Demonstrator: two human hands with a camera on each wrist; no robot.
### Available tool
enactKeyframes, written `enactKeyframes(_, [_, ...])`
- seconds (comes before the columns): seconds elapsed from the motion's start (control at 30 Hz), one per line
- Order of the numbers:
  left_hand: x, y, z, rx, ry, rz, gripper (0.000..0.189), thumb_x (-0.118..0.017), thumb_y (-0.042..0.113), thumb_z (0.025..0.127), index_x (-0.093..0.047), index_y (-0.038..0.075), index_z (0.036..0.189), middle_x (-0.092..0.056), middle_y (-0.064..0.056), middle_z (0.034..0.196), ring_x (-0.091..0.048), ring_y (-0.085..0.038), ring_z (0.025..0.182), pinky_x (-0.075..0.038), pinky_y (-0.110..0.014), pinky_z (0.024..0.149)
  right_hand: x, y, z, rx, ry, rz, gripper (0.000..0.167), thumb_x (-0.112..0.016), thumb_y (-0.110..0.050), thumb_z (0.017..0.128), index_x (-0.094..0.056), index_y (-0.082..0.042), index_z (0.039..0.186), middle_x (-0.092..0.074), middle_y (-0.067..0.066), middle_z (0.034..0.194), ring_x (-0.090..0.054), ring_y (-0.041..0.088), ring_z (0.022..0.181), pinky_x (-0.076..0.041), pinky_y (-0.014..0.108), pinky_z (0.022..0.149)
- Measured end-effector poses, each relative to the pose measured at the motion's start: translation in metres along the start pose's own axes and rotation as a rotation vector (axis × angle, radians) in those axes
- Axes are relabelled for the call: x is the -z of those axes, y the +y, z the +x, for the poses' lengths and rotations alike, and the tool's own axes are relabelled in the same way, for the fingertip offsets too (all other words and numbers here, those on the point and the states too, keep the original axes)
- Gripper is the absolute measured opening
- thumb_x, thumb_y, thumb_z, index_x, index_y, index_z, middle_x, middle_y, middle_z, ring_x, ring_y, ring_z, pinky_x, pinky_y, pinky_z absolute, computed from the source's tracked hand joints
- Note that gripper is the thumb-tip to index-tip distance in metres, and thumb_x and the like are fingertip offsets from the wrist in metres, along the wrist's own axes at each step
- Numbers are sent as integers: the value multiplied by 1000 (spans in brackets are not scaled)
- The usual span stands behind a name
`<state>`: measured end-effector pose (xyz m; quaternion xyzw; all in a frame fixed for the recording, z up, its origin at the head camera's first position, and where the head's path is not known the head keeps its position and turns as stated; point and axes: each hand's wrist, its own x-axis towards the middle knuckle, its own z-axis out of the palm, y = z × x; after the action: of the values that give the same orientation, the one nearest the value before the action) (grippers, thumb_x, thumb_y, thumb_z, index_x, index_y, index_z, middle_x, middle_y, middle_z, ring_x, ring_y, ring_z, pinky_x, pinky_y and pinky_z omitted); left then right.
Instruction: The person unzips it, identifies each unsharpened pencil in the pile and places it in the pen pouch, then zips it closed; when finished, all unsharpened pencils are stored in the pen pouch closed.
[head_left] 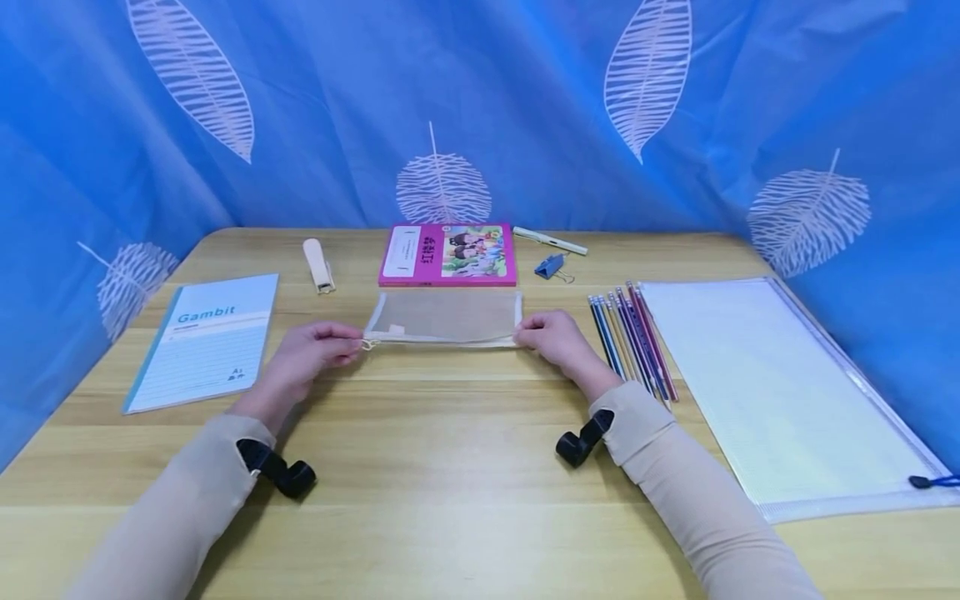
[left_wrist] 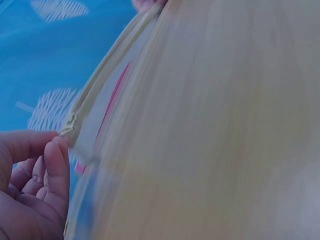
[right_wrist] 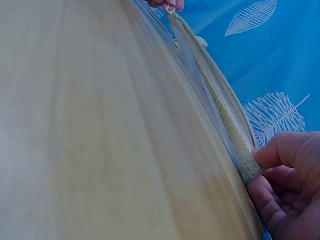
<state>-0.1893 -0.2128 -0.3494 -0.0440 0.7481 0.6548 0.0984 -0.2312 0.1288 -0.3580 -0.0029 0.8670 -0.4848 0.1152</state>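
A small see-through zip pouch (head_left: pixel 450 317) with pale edging is stretched between both hands in the head view, its zipped edge toward the person. My left hand (head_left: pixel 311 354) pinches the left end of that edge between thumb and forefinger, by the zipper pull (left_wrist: pixel 67 129). At the opposite corner, my right hand (head_left: pixel 557 342) grips the zipper tape (right_wrist: pixel 245 155) between thumb and fingers. The right wrist view shows the edge held up above the table. Directly behind the pouch lies a pink book (head_left: pixel 450 255).
On the left are a Gambit notebook (head_left: pixel 206 342) and a pale stapler (head_left: pixel 318 265). A pen (head_left: pixel 551 241) and blue binder clip (head_left: pixel 550 266) lie behind the right hand. Several pencils (head_left: pixel 633 342) lie beside a large white zip folder (head_left: pixel 787 392). A blue curtain (head_left: pixel 525 108) hangs behind the table.
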Motion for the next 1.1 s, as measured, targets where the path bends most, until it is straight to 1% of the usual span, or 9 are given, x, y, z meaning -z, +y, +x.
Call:
enactKeyframes(0.2, [20,-1,-6,0,-7,-89,16,-64,0,84,-68,16,83,-67,6,79,-63,-6,70,-52,-17,68,2,1,1,-14,-2,21,22,-65,-15,84,-66,-2,101,-61,7,94,-48,16,79,-41,26,67])
enactKeyframes(0.4, [21,-4,-4,-29,-52,-89,18,-63,0,85,-67,17,81,-67,7,80,-63,-4,70,-51,-16,68,5,4,1,-19,-7,19,22,-64,-17,85,-67,-3,102,-60,6,93,-47,17,78,-41,26,66])
enactKeyframes(0.5, [19,-4,0,-64,-53,37,8,-64,4,85,-65,8,92,-66,6,84,-62,-5,75,-52,-18,70,5,6,-1,-19,1,30,21,-64,-16,85,-67,-2,101,-61,5,92,-46,16,77,-40,26,65])
enactKeyframes(0.63, [16,10,-2,-138,-11,318,40,-64,17,87,-53,1,122,-60,-10,116,-56,-20,104,-46,-34,91,2,6,-3,-26,11,70,21,-65,-14,84,-67,-1,100,-60,3,88,-46,15,75,-40,25,64])
enactKeyframes(0.7, [13,21,-3,-184,-11,394,52,-64,24,88,-46,4,132,-50,-17,132,-47,-30,119,-38,-44,100,1,5,-3,-26,13,82,21,-65,-14,83,-67,-1,100,-60,2,87,-46,14,74,-40,25,63])
enactKeyframes(0.77, [9,32,-2,-223,-19,436,58,-64,30,87,-43,11,137,-43,-17,139,-39,-35,127,-32,-49,104,1,5,-4,-23,14,86,21,-65,-14,84,-67,-1,100,-60,2,86,-46,15,74,-40,25,64])
enactKeyframes(0.9, [-4,43,10,-277,-117,491,61,-67,36,84,-43,20,138,-44,-11,141,-37,-32,131,-31,-49,105,2,5,-4,-9,17,74,21,-65,-14,84,-67,-1,101,-62,4,90,-46,15,77,-40,25,66])
enactKeyframes(0.97, [-11,46,17,-273,-204,525,61,-68,37,83,-44,24,138,-45,-7,141,-37,-29,131,-31,-50,105,2,5,-3,4,18,72,21,-65,-14,85,-67,-1,101,-63,7,94,-47,16,80,-40,26,69])
enactKeyframes(1.1, [-21,46,31,-258,-395,570,60,-68,31,84,-44,23,138,-46,-5,140,-39,-27,131,-33,-50,104,0,6,-3,35,4,68,22,-65,-15,85,-67,-1,102,-63,10,100,-49,18,87,-40,26,75])
